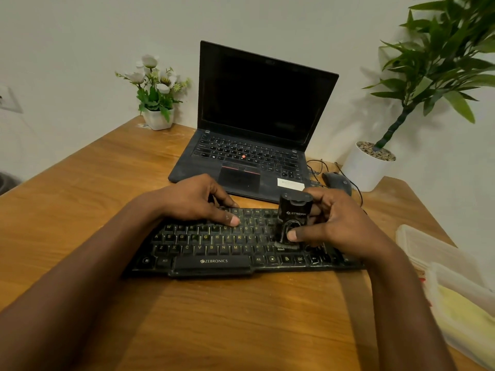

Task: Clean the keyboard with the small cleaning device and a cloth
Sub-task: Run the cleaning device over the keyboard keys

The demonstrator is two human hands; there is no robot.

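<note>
Looking from the left edge, I see a wall socket [9,99], then a small pot of white flowers [156,92] at the far corner of the wooden surface [80,188]. My left hand [197,200] lies palm down on the upper left of the keyboard [214,247], its grip spread and loose, the fingers [233,219] resting flat on the top key rows and pinching nothing. The keyboard is black, lies near the front middle of the surface, and bears a brand name on its space bar. Behind it an open laptop [257,124] stands with a dark screen. Further right, my right hand [340,226] has its grip pressed around the cleaner [293,218], a small black device held upright, thumb on its near face and fingers behind it. Its lower end touches the keys on the right part of the keyboard, near the Shift key. Just behind that hand I see a black mouse [338,182] with its cable, then a white pot [368,167] with a leafy plant. At the right edge lie clear plastic boxes [439,258], one holding something yellow [466,314] that I cannot identify.
</note>
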